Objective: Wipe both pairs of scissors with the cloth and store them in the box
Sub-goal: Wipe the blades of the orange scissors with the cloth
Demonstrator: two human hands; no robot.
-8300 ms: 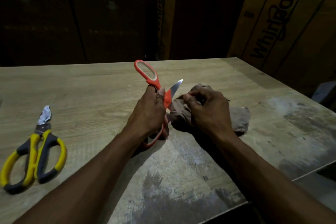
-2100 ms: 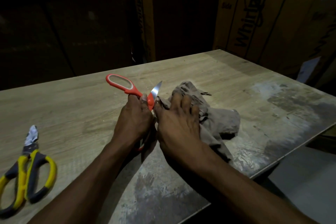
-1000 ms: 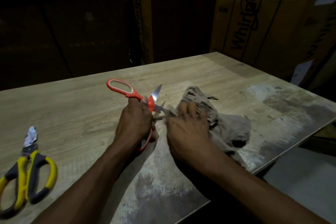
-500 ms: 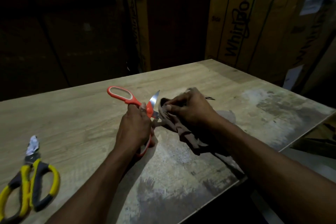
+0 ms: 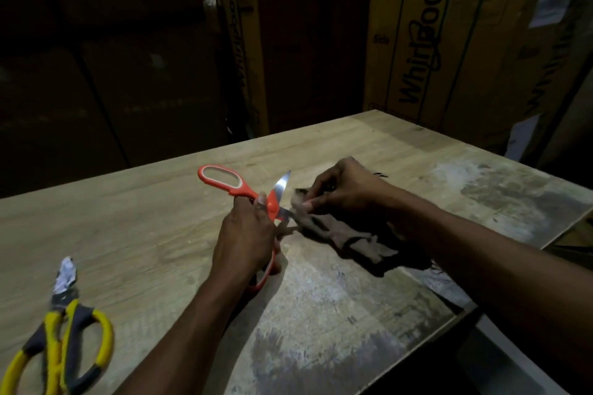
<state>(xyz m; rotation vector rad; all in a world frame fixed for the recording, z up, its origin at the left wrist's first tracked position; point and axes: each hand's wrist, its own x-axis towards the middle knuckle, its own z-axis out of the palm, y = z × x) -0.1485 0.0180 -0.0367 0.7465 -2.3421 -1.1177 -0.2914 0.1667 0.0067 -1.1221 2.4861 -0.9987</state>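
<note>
My left hand (image 5: 245, 234) grips the orange scissors (image 5: 224, 181) by the handle, blades spread apart. One blade points up; the other runs right into the brown cloth (image 5: 340, 231). My right hand (image 5: 343, 191) pinches a fold of that cloth around the lower blade. The rest of the cloth trails on the table under my right forearm. The yellow and grey scissors (image 5: 61, 337) lie shut on the table at the near left, untouched. No storage box is in view.
The wooden table (image 5: 128, 218) has a worn, stained patch at the near right, and its right edge runs close behind my right arm. Tall cardboard appliance boxes (image 5: 423, 42) stand behind the table in the dark.
My right hand has gathered the cloth and pulled it along the lower blade, from flat beside the scissors to pinching the blade. The camera view has tilted up a little.
</note>
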